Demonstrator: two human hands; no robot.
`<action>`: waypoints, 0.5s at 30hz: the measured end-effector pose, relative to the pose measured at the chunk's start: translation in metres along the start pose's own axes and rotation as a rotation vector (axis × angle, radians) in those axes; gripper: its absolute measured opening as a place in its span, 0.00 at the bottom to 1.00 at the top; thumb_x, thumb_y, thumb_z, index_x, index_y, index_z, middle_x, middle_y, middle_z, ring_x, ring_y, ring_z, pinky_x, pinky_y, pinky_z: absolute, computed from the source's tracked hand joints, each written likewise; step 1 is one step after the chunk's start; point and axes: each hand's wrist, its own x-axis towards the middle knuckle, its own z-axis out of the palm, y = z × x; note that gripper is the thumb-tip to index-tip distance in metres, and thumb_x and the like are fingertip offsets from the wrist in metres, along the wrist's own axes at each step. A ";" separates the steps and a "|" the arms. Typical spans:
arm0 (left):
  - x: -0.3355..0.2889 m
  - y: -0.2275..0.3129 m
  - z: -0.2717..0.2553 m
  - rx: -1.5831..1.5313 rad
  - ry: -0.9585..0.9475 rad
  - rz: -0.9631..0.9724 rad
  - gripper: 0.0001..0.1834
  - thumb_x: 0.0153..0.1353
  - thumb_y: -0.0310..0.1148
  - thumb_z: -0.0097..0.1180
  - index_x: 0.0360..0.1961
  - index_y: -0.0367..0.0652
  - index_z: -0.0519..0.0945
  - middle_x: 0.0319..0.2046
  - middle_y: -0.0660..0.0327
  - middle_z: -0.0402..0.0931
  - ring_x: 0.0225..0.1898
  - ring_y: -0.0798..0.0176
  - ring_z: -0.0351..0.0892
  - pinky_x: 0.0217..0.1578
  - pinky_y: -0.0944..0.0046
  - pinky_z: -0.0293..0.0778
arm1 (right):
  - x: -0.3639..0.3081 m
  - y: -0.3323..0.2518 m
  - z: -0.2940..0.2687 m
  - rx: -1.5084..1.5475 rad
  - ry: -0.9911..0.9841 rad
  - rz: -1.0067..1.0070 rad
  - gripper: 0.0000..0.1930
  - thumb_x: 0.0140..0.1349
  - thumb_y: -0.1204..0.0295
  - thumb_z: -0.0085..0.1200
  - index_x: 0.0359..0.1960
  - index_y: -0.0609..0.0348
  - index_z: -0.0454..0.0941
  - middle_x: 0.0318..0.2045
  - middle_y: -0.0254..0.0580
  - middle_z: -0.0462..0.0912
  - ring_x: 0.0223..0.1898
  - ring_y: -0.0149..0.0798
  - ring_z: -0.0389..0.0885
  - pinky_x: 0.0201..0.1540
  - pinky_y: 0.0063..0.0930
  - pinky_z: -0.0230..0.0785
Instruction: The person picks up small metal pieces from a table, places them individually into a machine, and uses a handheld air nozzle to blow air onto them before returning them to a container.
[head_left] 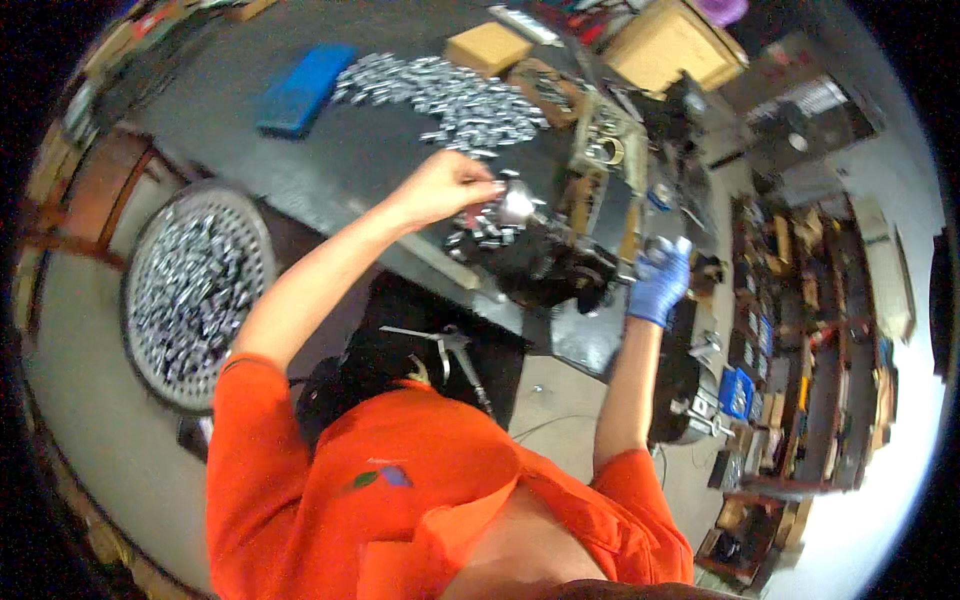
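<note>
the bare left hand (440,190) reaches across to the shiny round head (516,205) of a dark machine (540,270) at the table's near edge, its fingertips drawn together there. such a pinch would suit a small piece, but blur hides whether anything sits between the fingers, so i cannot tell. the right hand (660,280), in a blue glove, is at the machine's other end, its fingers bent near a thin handle (627,279); i cannot tell whether it grips it. keeping one hand at each end probably lets neither get in the other's way.

the small metal parts lie in three places. a small heap (493,235) sits just below the left hand, likely for a short reach. a wide pile (465,105) spreads over the far side of the dark table (385,140), beside a blue box (300,92), perhaps because there is room there. more fill a round tray (262,228) at the person's left, whose holes may be for draining. a silver tool (464,370) rests on a black surface close to the body, seemingly so it stays handy.
</note>
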 end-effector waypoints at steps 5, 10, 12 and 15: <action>0.000 -0.012 0.003 -0.041 0.023 -0.024 0.14 0.58 0.35 0.52 0.28 0.31 0.78 0.18 0.61 0.75 0.16 0.70 0.73 0.19 0.69 0.70 | -0.050 -0.023 -0.045 0.165 -0.251 0.039 0.21 0.65 0.54 0.37 0.27 0.58 0.73 0.09 0.25 0.55 0.08 0.22 0.48 0.08 0.19 0.41; -0.005 -0.005 0.002 -0.155 0.041 -0.099 0.12 0.57 0.32 0.53 0.28 0.31 0.77 0.18 0.59 0.74 0.15 0.69 0.73 0.18 0.70 0.70 | -0.067 0.013 -0.089 0.093 -0.111 0.262 0.24 0.64 0.51 0.38 0.28 0.60 0.75 0.08 0.27 0.59 0.06 0.22 0.48 0.06 0.20 0.40; -0.004 -0.003 0.002 -0.169 0.040 -0.084 0.11 0.57 0.31 0.53 0.29 0.31 0.77 0.19 0.59 0.75 0.16 0.68 0.74 0.19 0.69 0.70 | -0.054 0.039 -0.104 0.099 -0.121 0.346 0.20 0.63 0.53 0.41 0.33 0.58 0.74 0.13 0.28 0.66 0.11 0.22 0.59 0.13 0.15 0.53; -0.003 -0.005 0.000 -0.200 0.018 -0.072 0.11 0.57 0.31 0.53 0.30 0.31 0.77 0.19 0.58 0.75 0.17 0.67 0.75 0.19 0.69 0.71 | -0.032 0.070 -0.081 0.016 -0.125 0.290 0.13 0.64 0.60 0.42 0.39 0.54 0.72 0.29 0.33 0.77 0.29 0.32 0.75 0.31 0.31 0.71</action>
